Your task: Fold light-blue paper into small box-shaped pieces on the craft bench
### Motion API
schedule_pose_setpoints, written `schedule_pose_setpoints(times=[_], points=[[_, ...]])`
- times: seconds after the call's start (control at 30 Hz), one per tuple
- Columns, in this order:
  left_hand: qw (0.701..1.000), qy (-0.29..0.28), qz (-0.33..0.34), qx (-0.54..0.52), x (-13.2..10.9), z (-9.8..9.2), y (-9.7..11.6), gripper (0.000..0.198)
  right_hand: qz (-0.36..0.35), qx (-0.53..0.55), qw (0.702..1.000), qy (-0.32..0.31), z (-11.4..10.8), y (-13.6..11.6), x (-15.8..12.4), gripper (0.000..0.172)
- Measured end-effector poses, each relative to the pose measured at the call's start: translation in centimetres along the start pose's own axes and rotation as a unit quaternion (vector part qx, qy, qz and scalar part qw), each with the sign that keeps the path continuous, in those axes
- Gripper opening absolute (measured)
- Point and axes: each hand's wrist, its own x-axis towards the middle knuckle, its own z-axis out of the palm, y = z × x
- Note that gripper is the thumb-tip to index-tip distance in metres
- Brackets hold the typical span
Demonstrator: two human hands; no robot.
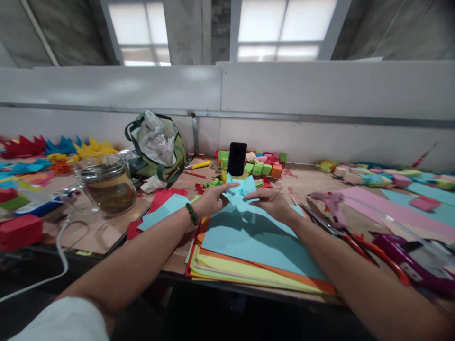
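Note:
Both my hands meet over a small light-blue folded paper piece (242, 188), held just above a stack of coloured paper sheets (249, 255) whose top sheet is light blue. My left hand (210, 201), with a green bead bracelet on its wrist, pinches the piece's left side, forefinger stretched along the fold. My right hand (272, 199) grips the right side with bent fingers. A black phone (237, 159) stands upright right behind the piece.
Coloured paper cubes (265, 164) sit around the phone. A glass jar (109, 185) and a green bag (156, 142) stand at the left. Scissors (341, 232), a purple glue gun (408, 258) and pink paper (387, 208) lie at the right. Folded paper spikes (53, 149) line the far left.

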Motion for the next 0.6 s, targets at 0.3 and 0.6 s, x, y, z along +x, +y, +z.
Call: schedule_pose_setpoints(times=[0.3, 0.6], points=[[0.994, 0.008, -0.067, -0.088, 0.3, 0.3, 0.3, 0.02, 0.056, 0.049, 0.997, 0.019, -0.1, -0.1, -0.2, 0.032], [0.965, 0.085, -0.131, -0.21, 0.1, 2.2, 1.0, 0.04, 0.073, 0.089, 0.987, 0.116, 1.2, 0.5, 0.1, 0.039]])
